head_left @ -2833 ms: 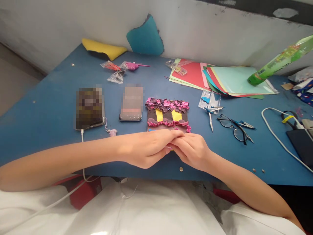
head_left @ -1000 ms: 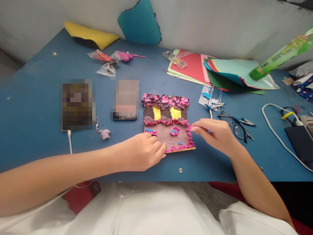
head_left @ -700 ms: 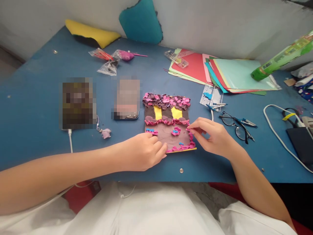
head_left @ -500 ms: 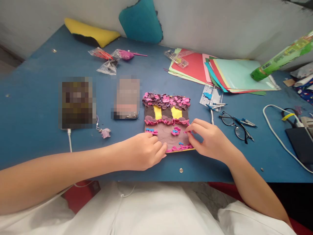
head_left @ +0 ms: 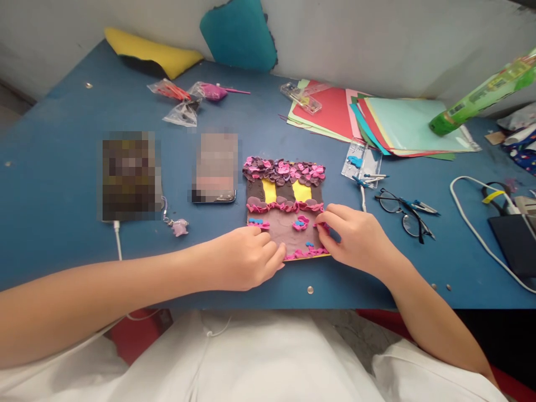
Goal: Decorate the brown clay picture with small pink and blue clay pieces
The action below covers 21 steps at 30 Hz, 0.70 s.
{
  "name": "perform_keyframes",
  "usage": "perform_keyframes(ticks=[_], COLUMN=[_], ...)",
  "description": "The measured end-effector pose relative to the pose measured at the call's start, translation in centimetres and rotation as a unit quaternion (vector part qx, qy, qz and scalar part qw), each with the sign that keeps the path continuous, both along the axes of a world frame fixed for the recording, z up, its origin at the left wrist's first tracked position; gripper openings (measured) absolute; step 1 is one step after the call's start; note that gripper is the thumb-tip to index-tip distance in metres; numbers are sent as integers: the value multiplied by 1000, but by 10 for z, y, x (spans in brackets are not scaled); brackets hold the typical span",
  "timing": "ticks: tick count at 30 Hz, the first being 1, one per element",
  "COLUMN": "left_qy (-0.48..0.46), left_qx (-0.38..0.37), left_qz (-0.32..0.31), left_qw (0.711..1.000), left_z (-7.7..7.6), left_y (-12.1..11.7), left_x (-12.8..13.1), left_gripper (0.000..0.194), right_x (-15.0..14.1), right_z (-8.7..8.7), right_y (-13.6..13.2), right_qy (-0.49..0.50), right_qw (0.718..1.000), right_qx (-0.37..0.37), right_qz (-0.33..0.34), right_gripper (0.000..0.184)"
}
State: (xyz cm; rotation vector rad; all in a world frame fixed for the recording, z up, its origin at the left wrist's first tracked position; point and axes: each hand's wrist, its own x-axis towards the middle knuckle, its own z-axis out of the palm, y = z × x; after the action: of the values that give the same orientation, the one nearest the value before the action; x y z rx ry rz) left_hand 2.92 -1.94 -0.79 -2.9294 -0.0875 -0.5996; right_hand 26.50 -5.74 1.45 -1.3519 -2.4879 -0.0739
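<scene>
A clay-covered panel (head_left: 285,231) lies flat on the blue table, with purple and pink petals along its top and two yellow patches below them. Pink ruffles, blue dots and a mauve field fill its lower part. My left hand (head_left: 247,259) rests over the lower left corner, fingers curled against the panel and hiding that edge. At the right edge, my right hand (head_left: 355,237) pinches a bit of pink clay (head_left: 319,224) between thumb and forefinger, close to the panel surface.
A phone (head_left: 215,167) and a blurred device (head_left: 128,178) with a charm (head_left: 180,227) lie left. Glasses (head_left: 389,202), a clear case (head_left: 355,162), compasses (head_left: 421,206) and a cable (head_left: 464,220) lie right. Coloured papers (head_left: 419,125) and a green bottle (head_left: 469,100) are behind.
My hands, earlier together over the panel's lower edge, have parted. My right hand went to the right edge, then moved slightly inward with the pink clay. My left hand stays at the lower left.
</scene>
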Motion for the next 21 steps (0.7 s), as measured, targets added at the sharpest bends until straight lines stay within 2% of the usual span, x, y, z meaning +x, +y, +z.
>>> perform_keyframes(ticks=[4, 9, 13, 16, 21], left_qy=[5, 14, 13, 9, 1], left_qx=[-2, 5, 9, 4, 18], left_qz=[1, 6, 7, 4, 3], left_qw=[1000, 1000, 1000, 1000, 1000], left_z=[0, 1, 0, 1, 3], left_y=[0, 0, 0, 0, 0], left_x=[0, -1, -1, -1, 0], left_gripper=[22, 24, 25, 25, 23], right_x=[2, 8, 11, 13, 15], right_z=[5, 8, 3, 1, 3], right_y=[-1, 0, 1, 2, 3], right_qy=[61, 98, 124, 135, 158], right_qw=[998, 995, 992, 991, 987], right_qx=[-17, -17, 14, 17, 11], right_qz=[-13, -28, -17, -10, 8], right_gripper=[14, 32, 10, 21, 17])
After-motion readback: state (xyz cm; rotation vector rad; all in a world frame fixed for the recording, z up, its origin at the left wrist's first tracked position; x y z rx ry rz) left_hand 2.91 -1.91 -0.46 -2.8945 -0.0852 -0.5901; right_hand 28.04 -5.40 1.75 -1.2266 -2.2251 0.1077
